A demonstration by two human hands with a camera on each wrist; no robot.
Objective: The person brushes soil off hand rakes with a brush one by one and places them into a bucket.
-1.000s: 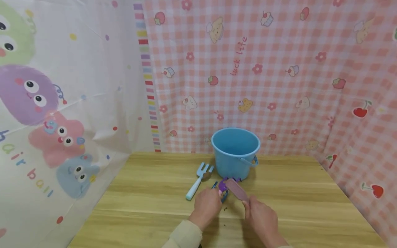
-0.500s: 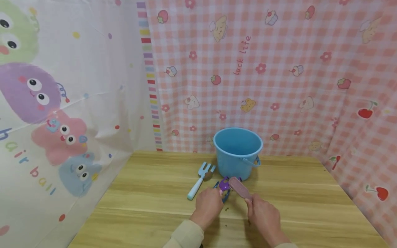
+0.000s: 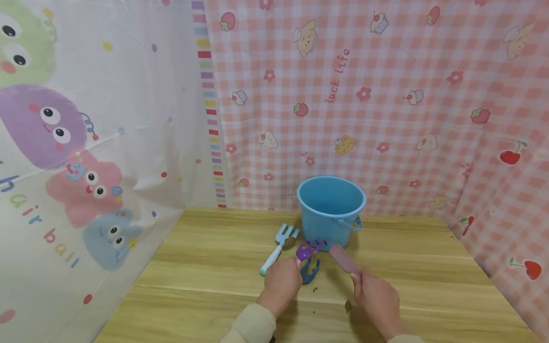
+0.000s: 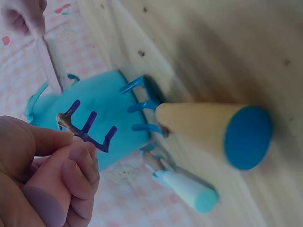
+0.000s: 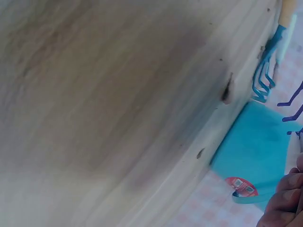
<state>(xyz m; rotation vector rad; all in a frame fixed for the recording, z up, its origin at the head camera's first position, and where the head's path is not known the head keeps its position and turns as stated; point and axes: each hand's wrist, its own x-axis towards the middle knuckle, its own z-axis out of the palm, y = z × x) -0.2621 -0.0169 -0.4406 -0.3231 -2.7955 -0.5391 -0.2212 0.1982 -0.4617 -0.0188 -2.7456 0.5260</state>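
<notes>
My left hand (image 3: 283,285) grips the pink handle of a small purple hand rake (image 3: 304,251), held in front of the blue bucket (image 3: 326,226). In the left wrist view a brown clump (image 4: 66,122) clings to the rake's tines. To the right, my right hand (image 3: 379,297) holds a flat mauve brush (image 3: 344,259) by its handle, its head apart from the rake. Below the purple rake lies a darker blue hand rake (image 4: 152,101) with a wooden handle (image 4: 199,123). Left of the bucket rests a light blue garden fork (image 3: 273,256).
A brown leaf-like bit (image 3: 348,306) and small crumbs (image 3: 315,289) lie on the wooden table (image 3: 206,267). The bucket stands near the table's back edge. Behind it hangs a pink checked cloth (image 3: 377,119), with a white cartoon cloth (image 3: 141,109) on the left.
The brush has drawn away to the right from the purple rake. My left hand has moved the rake slightly left and up, so more of the blue rake shows.
</notes>
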